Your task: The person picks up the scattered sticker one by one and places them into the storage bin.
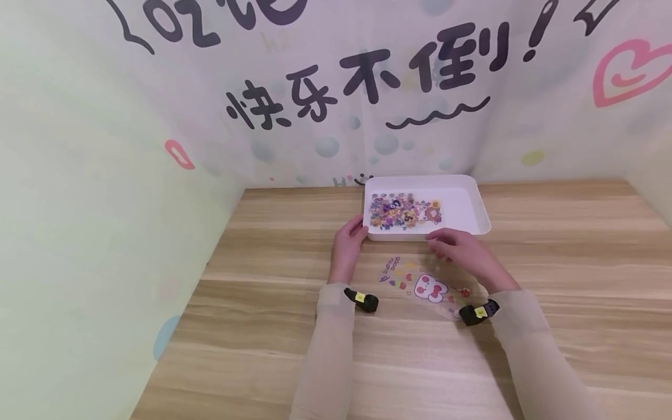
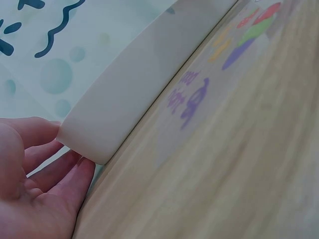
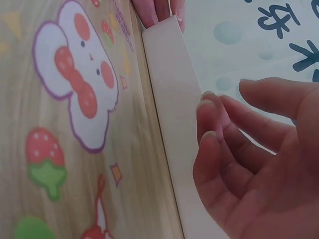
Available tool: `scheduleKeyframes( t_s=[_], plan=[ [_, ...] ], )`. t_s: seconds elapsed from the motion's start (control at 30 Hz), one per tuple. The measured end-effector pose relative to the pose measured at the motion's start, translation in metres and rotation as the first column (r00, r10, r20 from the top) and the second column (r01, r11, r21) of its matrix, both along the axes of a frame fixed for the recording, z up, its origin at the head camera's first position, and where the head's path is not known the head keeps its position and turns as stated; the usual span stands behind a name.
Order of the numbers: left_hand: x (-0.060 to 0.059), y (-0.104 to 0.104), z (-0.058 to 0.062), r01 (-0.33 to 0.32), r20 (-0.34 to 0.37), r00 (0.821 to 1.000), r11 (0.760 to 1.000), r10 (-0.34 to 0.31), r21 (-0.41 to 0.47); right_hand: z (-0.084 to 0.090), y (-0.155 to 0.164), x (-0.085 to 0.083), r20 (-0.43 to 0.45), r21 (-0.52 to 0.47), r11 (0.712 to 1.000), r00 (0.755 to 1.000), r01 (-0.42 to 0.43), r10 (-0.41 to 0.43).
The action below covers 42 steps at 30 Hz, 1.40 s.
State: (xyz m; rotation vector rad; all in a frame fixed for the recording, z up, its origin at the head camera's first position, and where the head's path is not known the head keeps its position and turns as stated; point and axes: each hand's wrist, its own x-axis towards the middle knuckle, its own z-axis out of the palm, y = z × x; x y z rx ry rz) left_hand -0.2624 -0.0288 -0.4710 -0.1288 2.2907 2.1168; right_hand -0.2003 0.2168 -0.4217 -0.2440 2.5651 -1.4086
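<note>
While the head view shows a white tray (image 1: 480, 210) of stickers on the wooden table (image 1: 551, 274), the left hand (image 1: 347, 245) holds its near-left corner. From the left wrist, fingers (image 2: 37, 132) curl round that corner. From the right wrist, the right hand (image 3: 249, 164) hangs loosely curled beside the tray's near wall, above a sticker sheet (image 3: 75, 99).

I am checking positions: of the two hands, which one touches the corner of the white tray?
The left hand. Its fingers wrap the near left corner of the white tray, while the right hand is at the front wall, away from any corner.
</note>
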Motion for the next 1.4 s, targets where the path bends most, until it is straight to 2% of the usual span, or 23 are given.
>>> scheduleKeyframes(
  t_s=[0.2,0.87,1.13,1.4],
  plan=[
    [0.000,-0.001,-0.003,0.007,0.000,1.000,1.000,-0.007,-0.005,-0.006,0.000,0.000,-0.010,-0.016,1.000,1.000,0.015,-0.015],
    [0.000,-0.001,-0.001,-0.003,-0.002,1.000,1.000,0.003,-0.016,-0.011,-0.005,-0.001,-0.013,0.041,0.999,1.000,-0.003,0.003],
    [-0.001,-0.002,-0.003,0.010,-0.003,1.000,1.000,-0.010,-0.004,-0.014,-0.012,0.000,-0.076,0.121,0.993,0.997,-0.015,0.025],
    [-0.001,-0.002,-0.003,0.003,-0.009,1.000,1.000,-0.003,-0.001,-0.021,-0.019,-0.001,-0.085,0.169,0.985,0.995,-0.043,0.058]
  ],
)
